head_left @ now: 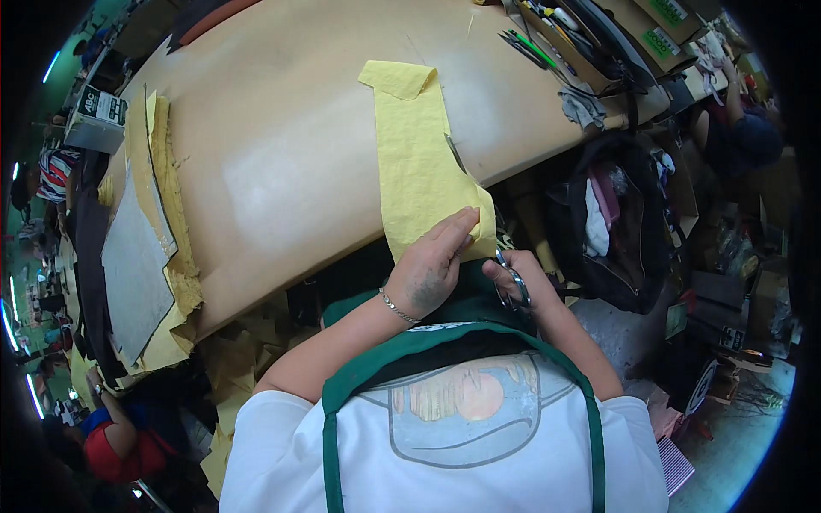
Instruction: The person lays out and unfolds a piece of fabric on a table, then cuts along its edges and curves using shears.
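Observation:
A long yellow sheet point(415, 162), paper or thin cloth, lies on the table with its far end folded over. Its near end hangs past the table edge towards my body. My left hand point(432, 263) holds this near part, fingers flat on top and thumb mostly hidden. In my right hand point(526, 278) is a pair of scissors point(515, 289), its metal handle loops around the fingers. A dark blade shows at the sheet's right edge, where the outline curves inward; the middle of the scissors is hidden under the sheet.
The big tan table point(282, 171) fills the middle. Stacked yellow and grey pieces point(141, 256) lie at its left end. Pens point(530, 50), a box and a grey cloth point(581, 107) are at the far right. A black bag point(611, 231) stands open beside the table. Other people work at both sides.

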A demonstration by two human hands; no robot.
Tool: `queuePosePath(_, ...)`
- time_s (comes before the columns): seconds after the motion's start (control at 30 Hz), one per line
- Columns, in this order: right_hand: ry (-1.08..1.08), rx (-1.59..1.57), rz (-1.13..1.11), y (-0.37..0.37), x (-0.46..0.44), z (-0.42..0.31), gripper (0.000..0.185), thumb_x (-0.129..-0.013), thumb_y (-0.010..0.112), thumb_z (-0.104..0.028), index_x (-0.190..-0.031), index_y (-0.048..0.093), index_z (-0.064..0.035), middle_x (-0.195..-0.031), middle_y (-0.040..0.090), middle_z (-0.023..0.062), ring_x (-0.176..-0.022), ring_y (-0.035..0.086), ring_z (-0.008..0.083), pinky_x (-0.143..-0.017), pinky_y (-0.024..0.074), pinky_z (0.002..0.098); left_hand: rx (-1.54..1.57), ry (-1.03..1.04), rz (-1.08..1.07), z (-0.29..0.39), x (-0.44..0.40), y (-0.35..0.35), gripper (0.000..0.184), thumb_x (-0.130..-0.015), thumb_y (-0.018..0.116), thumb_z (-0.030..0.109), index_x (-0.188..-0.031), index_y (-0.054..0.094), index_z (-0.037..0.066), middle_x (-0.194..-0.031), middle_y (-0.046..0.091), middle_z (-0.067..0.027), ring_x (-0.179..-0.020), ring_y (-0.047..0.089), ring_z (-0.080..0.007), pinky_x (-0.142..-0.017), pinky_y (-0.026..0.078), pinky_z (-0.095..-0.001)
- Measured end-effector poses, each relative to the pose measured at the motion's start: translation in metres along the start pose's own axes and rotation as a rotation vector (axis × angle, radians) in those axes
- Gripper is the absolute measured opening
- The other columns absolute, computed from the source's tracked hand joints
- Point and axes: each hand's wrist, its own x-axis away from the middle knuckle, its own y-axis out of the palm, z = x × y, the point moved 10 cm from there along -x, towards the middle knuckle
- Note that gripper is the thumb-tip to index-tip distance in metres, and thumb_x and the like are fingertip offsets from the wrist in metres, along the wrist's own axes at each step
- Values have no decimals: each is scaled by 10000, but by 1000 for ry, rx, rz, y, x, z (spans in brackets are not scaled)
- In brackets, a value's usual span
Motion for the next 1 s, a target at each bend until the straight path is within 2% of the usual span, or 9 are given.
queuePosePath(0.33,9,7,31,1,3,-5,667,-658,554,-660,-642,550,7,-498,484,36,-477,468,119,-468,398,281,107,-14,18,-2,1,5,305,-853,449,33,-1157,455,11,-1115,512,-188,-1033,510,-292,-864,410,-312)
queuePosePath(0.43,19,-54,2,1,2,-4,657,-665,551,-657,-642,544,-1,-498,480,24,-471,461,110,-459,389,266,190,65,-108,1,0,13,314,-849,444,50,-1160,454,7,-1158,483,-195,-1076,480,-302,-892,390,-328)
queuePosePath(0.53,-13,-59,-32,-2,-10,-2,654,-668,542,-664,-636,533,-11,-496,475,16,-467,464,101,-451,383,250,62,130,-202,-6,-5,-9,352,-811,447,39,-1162,461,10,-1198,455,-193,-1102,458,-319,-914,373,-325)
queuePosePath(0.57,-30,-49,-37,-4,-15,-2,654,-668,539,-667,-633,529,-15,-495,473,14,-465,467,99,-448,383,245,-51,228,-183,-11,-11,-19,442,-756,482,55,-1195,439,33,-1267,398,-166,-1159,401,-328,-941,341,-390)
queuePosePath(0.63,-4,-62,-40,-7,-22,-3,655,-668,527,-677,-619,516,-25,-495,475,15,-463,475,100,-446,388,248,-646,143,-258,-33,-22,-17,566,-722,521,97,-1263,357,65,-1345,293,-134,-1237,290,-317,-965,282,-487)
queuePosePath(0.73,-12,-74,-51,-11,-35,-13,597,-685,536,-646,-620,486,-54,-491,449,-5,-438,438,74,-408,356,221,-786,33,-278,-55,-37,-11,666,-705,536,128,-1312,263,85,-1385,210,-108,-1283,188,-302,-970,223,-558)
queuePosePath(0.83,-7,-73,-49,-13,-44,-19,577,-694,535,-633,-618,473,-64,-491,438,-14,-426,419,64,-391,340,208,-855,2,-301,-63,-44,-6,691,-706,528,135,-1325,226,89,-1392,185,-107,-1288,167,-305,-966,237,-560)
queuePosePath(1.0,18,-56,-64,-12,-47,-17,560,-722,531,-608,-613,472,-62,-491,439,-12,-422,420,73,-392,342,217,-926,86,-243,-63,-35,1,616,-733,497,116,-1306,276,83,-1370,240,-117,-1264,229,-315,-930,314,-527)
